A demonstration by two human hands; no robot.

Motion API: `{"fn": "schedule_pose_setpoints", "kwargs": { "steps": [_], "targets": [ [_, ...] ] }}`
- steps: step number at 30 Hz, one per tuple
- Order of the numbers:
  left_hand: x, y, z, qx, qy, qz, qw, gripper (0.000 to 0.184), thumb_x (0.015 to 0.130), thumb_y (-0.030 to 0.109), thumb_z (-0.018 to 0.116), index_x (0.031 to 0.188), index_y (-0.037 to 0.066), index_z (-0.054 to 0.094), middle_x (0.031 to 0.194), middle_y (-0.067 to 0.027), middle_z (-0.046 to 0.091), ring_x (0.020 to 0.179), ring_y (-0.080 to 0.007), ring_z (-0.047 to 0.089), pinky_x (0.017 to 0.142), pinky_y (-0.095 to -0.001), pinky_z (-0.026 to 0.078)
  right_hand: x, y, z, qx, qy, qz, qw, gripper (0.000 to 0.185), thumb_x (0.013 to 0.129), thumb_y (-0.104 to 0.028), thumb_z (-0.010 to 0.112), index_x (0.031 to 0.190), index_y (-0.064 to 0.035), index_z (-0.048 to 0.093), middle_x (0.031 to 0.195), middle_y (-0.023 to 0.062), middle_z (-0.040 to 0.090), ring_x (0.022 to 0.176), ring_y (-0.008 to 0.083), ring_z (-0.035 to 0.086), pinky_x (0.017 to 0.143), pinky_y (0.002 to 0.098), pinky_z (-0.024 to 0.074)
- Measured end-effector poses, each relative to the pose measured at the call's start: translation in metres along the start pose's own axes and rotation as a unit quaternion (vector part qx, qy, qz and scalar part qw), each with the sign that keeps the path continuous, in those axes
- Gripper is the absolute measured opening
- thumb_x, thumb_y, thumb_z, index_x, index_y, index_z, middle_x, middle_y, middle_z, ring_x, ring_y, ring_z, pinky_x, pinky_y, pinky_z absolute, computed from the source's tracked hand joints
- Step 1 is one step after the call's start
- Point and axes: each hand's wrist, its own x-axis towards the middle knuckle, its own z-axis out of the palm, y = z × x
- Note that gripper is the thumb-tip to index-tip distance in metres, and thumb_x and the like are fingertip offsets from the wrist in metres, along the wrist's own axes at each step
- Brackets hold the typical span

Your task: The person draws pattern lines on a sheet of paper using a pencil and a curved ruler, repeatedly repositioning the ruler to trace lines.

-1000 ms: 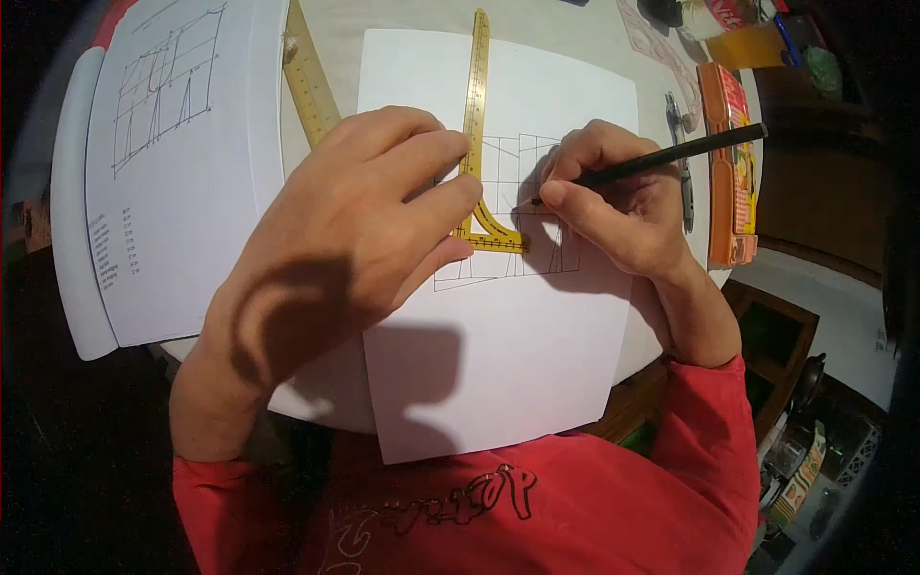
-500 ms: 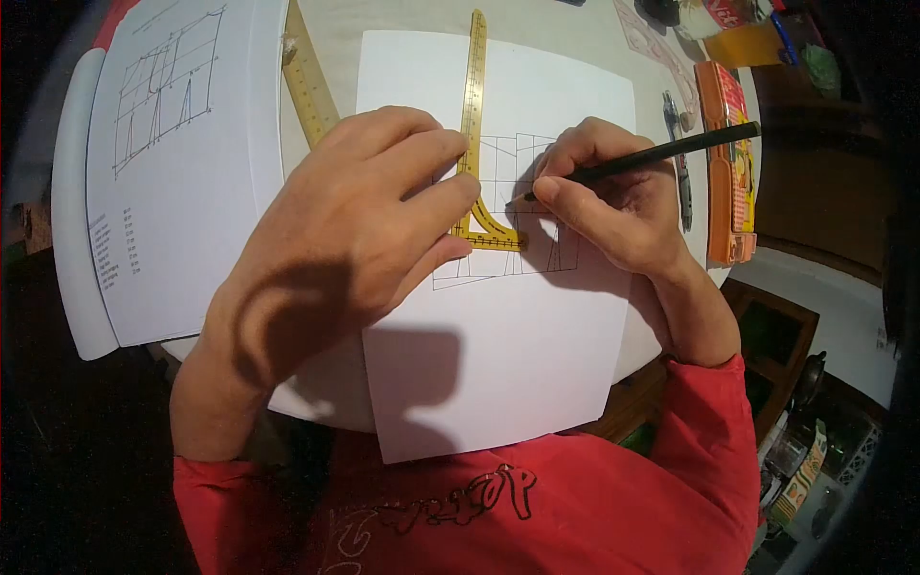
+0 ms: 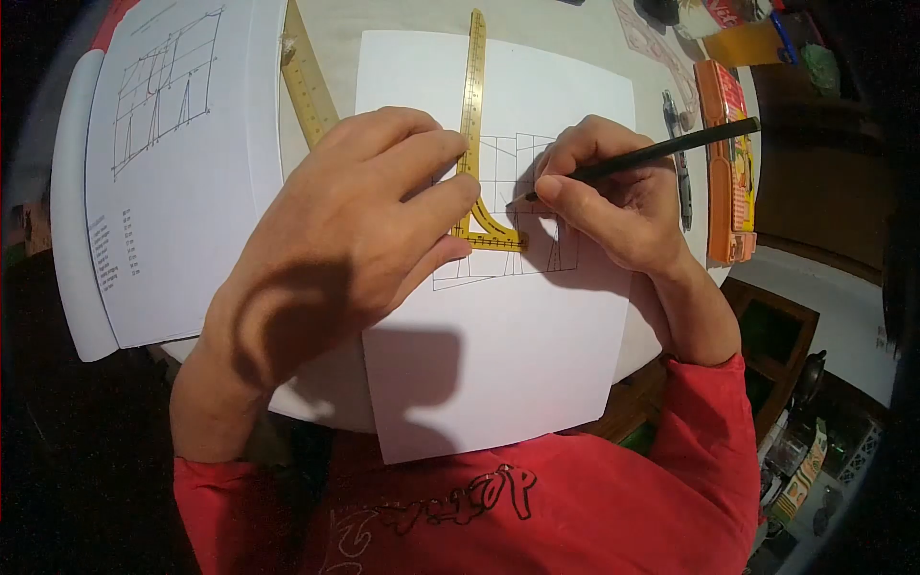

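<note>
My left hand presses the yellow L-shaped ruler down with its fingertips and thumb. The ruler lies on a white sheet of paper, its long arm pointing away from me and its short curved foot across a line drawing. In my right hand a black pencil is pinched between thumb and fingers. Its tip is on or just above the drawing, right of the ruler's inner curve; contact cannot be made out. Part of the drawing is hidden by both hands.
On the left lies an open book with a printed pattern diagram. A second yellow ruler lies beside it. Along the right table edge are a pen and an orange-red case. Further back sits a clear curved ruler.
Almost nothing differs. Both hands, the ruler and the paper stay in place; the pencil's upper end has tilted very slightly.
</note>
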Motion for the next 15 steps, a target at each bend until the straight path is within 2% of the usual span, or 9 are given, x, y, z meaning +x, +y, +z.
{"fn": "schedule_pose_setpoints", "kwargs": {
  "steps": [4, 9, 15],
  "targets": [
    [-0.0011, -0.0011, 0.0009, -0.003, 0.002, 0.004, 1.0, 0.036, 0.095, 0.03, 0.08, 0.115, 0.0, 0.078, 0.131, -0.0176, 0.073, 0.123, -0.037, 0.066, 0.105, -0.0459, 0.058, -0.0002, -0.0012, 0.0, -0.012, -0.001, 0.011, 1.0, 0.003, 0.094, -0.004, 0.075, 0.096, -0.0028, 0.074, 0.077, 0.0027, 0.069, 0.062, 0.0103, 0.055, 0.058, 0.0217, 0.0408],
    [-0.0019, -0.0016, 0.003, 0.004, 0.001, 0.001, 1.0, 0.036, 0.095, 0.03, 0.08, 0.115, 0.0, 0.078, 0.131, -0.0179, 0.073, 0.123, -0.0373, 0.067, 0.105, -0.046, 0.058, 0.0006, 0.0045, 0.0008, -0.009, 0.001, -0.029, 1.0, 0.002, 0.094, -0.003, 0.075, 0.096, -0.003, 0.074, 0.077, 0.0021, 0.069, 0.062, 0.0101, 0.054, 0.058, 0.0214, 0.0402],
    [-0.0005, 0.0, -0.0001, -0.004, -0.001, -0.001, 1.0, 0.035, 0.096, 0.031, 0.079, 0.114, 0.001, 0.078, 0.129, -0.0176, 0.073, 0.123, -0.0369, 0.067, 0.104, -0.0456, 0.058, -0.0003, -0.002, -0.0007, -0.01, -0.006, 0.009, 1.0, 0.002, 0.093, -0.003, 0.074, 0.095, -0.0031, 0.073, 0.077, 0.002, 0.068, 0.063, 0.0098, 0.054, 0.058, 0.0213, 0.0401]
  ]
}}
